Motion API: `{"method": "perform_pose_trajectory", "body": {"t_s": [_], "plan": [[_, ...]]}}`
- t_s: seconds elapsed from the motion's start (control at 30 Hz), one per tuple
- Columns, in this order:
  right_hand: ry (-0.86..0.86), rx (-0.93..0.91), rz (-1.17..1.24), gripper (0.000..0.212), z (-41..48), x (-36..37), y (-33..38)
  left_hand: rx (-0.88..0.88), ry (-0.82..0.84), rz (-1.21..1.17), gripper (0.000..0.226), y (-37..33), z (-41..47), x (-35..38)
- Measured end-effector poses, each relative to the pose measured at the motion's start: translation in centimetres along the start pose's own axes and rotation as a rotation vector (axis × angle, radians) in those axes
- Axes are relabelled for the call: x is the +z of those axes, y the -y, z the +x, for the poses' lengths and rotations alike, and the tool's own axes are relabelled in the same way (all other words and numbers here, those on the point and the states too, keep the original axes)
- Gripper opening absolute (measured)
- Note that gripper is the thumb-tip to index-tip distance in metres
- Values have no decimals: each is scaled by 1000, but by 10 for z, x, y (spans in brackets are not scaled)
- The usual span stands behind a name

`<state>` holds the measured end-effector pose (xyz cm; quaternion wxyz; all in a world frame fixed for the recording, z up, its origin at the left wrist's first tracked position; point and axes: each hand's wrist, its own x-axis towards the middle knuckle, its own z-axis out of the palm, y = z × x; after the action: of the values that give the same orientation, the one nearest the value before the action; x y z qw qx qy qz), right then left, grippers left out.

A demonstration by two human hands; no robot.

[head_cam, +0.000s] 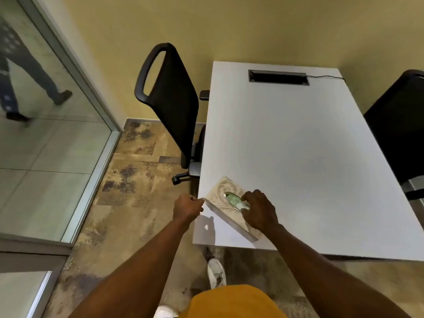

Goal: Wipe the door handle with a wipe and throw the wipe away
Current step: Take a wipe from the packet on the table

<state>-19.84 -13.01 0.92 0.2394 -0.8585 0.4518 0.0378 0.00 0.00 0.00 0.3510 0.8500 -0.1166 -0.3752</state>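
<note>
- The right hand (258,210) lies on top of a tissue box (229,208), fingers curled down at the oval opening (232,199), with the fingertips (244,199) pinching a small pale tuft of wipe (241,205) that pokes out of it.
- The left hand (188,206) is closed in a loose fist at the box's left corner, thumb and fingers touching that corner just off the counter's edge; whether it grips the box or only steadies it cannot be told.
- The tissue box is a flat, beige cardboard one with a swirling leaf pattern, lying at an angle to the near left corner of the white counter (298,145); inside the opening a greenish-white sheet shows.
- The wipe is still mostly inside the box, directly under the right hand's fingers; only its folded tip is visible.
- Farther back the counter has a dark rectangular cable slot (278,77) with a thin black cord (325,76) running from it.
- A black office chair (169,97) stands just left of the counter, and part of another (399,125) on the right.
- A glass partition (46,115) with a metal frame fills the left side, above mottled brown floor (128,191).
</note>
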Motion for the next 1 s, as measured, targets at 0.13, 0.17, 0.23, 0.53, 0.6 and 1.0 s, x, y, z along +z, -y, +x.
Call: {"method": "perform_pose_trajectory", "body": {"t_s": [0.13, 0.17, 0.23, 0.53, 0.6, 1.0], "plan": [[38, -38, -64, 37, 1, 2, -14, -73, 36, 55, 43, -7, 3, 15], [40, -56, -83, 35, 3, 3, -19, -97, 47, 51, 45, -7, 4, 20], [39, -100, -107, 30, 6, 4, -25, -137, 63, 62, 50, -8, 6, 27], [-91, -54, 144, 11, 10, 4, -35, -129, 54, 157, 56, -1, 2, 50], [-138, 14, 280, 5, 12, 3, -33, -110, 48, 210, 60, -1, 1, 49], [35, 435, 1254, 20, 23, -15, 3, -45, 53, -194, 50, -9, -12, 42]]}}
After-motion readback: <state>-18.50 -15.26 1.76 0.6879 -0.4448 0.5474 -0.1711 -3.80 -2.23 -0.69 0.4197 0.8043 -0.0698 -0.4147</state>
